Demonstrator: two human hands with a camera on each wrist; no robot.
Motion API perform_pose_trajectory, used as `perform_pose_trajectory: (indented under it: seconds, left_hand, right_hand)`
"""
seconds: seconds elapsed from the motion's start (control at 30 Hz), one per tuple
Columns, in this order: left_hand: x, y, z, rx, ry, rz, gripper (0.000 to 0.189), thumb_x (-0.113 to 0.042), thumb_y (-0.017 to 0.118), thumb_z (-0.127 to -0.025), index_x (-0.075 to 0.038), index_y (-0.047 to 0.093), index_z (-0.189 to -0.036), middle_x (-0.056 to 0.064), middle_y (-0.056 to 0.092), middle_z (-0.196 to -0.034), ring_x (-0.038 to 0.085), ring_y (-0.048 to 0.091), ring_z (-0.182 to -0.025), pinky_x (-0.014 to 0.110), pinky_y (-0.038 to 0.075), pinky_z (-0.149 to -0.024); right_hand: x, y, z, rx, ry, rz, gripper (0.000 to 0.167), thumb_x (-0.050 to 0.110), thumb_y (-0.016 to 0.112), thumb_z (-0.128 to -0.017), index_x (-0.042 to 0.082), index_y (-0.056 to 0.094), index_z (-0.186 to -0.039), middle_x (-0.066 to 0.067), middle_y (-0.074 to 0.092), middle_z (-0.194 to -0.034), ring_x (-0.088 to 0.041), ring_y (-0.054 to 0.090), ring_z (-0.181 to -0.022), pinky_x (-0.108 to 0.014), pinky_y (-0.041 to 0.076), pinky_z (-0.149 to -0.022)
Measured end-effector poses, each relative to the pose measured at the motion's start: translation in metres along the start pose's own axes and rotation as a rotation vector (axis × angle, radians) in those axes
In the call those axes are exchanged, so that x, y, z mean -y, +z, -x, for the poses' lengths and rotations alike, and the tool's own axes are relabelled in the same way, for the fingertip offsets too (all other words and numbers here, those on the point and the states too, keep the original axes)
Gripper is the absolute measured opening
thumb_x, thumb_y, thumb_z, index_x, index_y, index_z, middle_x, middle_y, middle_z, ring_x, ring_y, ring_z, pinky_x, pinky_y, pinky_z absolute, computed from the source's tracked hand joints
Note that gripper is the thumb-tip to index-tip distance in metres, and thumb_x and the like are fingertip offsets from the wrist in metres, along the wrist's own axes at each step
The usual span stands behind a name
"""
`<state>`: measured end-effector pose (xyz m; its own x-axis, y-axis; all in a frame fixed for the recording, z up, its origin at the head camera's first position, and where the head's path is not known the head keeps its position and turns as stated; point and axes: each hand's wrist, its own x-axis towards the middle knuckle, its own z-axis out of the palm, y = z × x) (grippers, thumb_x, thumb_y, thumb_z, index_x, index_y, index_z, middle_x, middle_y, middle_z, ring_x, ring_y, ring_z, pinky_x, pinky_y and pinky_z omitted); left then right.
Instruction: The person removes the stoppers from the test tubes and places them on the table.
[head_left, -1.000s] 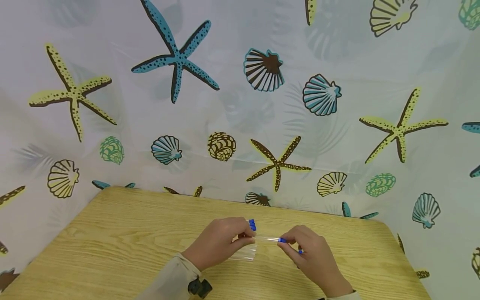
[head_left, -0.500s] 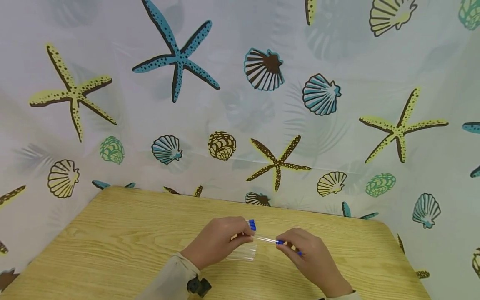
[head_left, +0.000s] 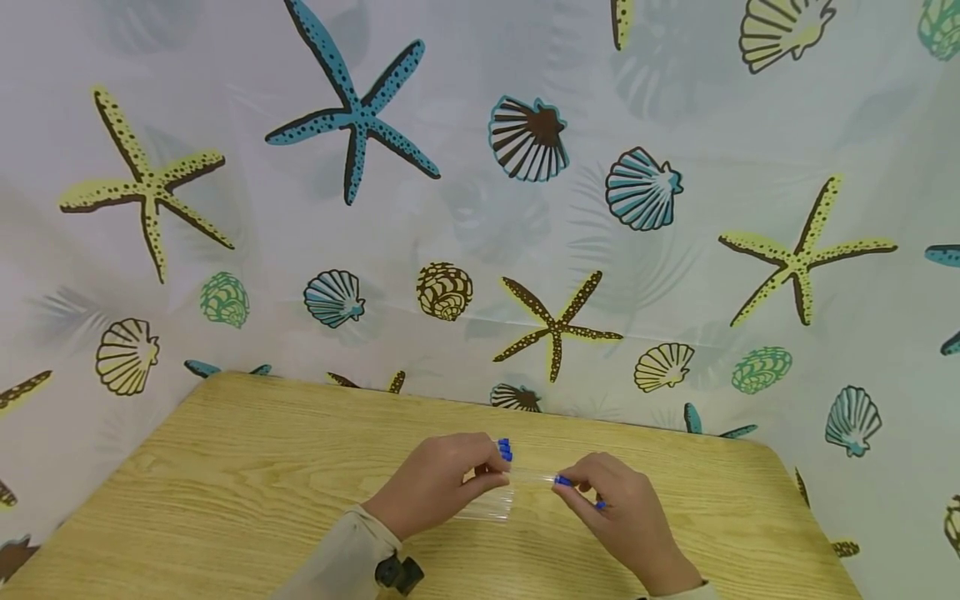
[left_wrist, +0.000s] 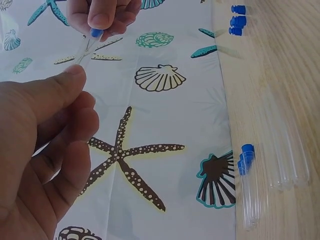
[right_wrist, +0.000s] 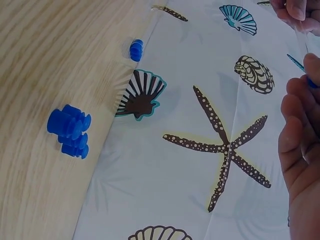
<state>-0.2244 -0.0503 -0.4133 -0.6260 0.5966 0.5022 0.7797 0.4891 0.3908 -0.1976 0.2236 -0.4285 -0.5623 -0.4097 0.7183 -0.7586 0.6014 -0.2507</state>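
Observation:
A clear test tube (head_left: 534, 477) is held almost level between the two hands, off the table. My left hand (head_left: 438, 483) pinches its body between thumb and fingertips. At the tube's right end, my right hand (head_left: 630, 512) pinches a blue stopper (head_left: 563, 481) with thumb and index finger. The left wrist view shows that stopper (left_wrist: 96, 33) at the tube's mouth, partly covered by the right fingers. Beyond the left hand lie several tubes with blue stoppers (head_left: 505, 451) in them. Several unstoppered tubes (head_left: 487, 505) lie side by side, partly hidden by the left hand.
Loose blue stoppers (right_wrist: 70, 130) stand grouped on the wooden table (head_left: 262, 467), mostly hidden by the right hand in the head view. A white cloth (head_left: 465, 217) printed with starfish and shells hangs behind the table and along its sides.
The tube's stoppered end dipped slightly half a second ago and is now back up, as my right fingers shifted a little. My left hand has hardly moved.

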Motion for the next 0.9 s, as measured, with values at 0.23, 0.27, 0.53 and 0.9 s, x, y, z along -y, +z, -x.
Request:
perform_pose_trajectory:
  seconds: [0.23, 0.27, 0.53, 0.9]
  left_hand:
    - [0.0018, 0.0006, -0.0003, 0.001, 0.017, 0.011, 0.008, -0.019, 0.076, -0.095, -0.019, 0.072, -0.102, -0.01, 0.071, -0.094, -0.005, 0.062, -0.078, 0.018, 0.055, -0.07]
    - [0.0022, 0.0005, -0.0003, 0.0, 0.02, 0.013, 0.008, -0.018, 0.076, -0.095, -0.019, 0.072, -0.102, -0.01, 0.071, -0.095, -0.005, 0.062, -0.079, 0.018, 0.055, -0.071]
    - [0.002, -0.0011, -0.0007, -0.014, 0.014, 0.013, 0.009, -0.018, 0.075, -0.096, -0.021, 0.073, -0.103, -0.011, 0.072, -0.098, -0.004, 0.063, -0.08, 0.021, 0.057, -0.072]
    - [-0.0014, -0.0029, -0.0003, 0.012, -0.025, 0.001, 0.008, -0.024, 0.077, -0.095, -0.022, 0.074, -0.102, -0.012, 0.071, -0.094, -0.005, 0.061, -0.078, 0.02, 0.056, -0.071]
  right_hand:
    - [-0.0009, 0.0008, -0.0006, 0.026, -0.016, -0.027, 0.021, 0.006, 0.083, -0.087, 0.017, 0.076, -0.103, 0.01, 0.069, -0.098, -0.001, 0.059, -0.076, -0.014, 0.05, -0.06]
    - [-0.0013, 0.0009, -0.0003, 0.032, -0.024, -0.035, 0.022, 0.006, 0.083, -0.087, 0.017, 0.076, -0.104, 0.01, 0.07, -0.099, -0.001, 0.06, -0.077, -0.014, 0.051, -0.061]
    - [-0.0021, 0.0015, 0.0004, 0.057, -0.059, -0.048, 0.022, 0.008, 0.083, -0.087, 0.019, 0.075, -0.104, 0.009, 0.071, -0.098, -0.002, 0.065, -0.079, -0.014, 0.05, -0.061]
    - [-0.0008, 0.0006, 0.0014, 0.026, -0.021, -0.055, 0.022, 0.008, 0.084, -0.086, 0.018, 0.074, -0.103, 0.012, 0.068, -0.094, 0.0, 0.062, -0.076, -0.014, 0.051, -0.06]
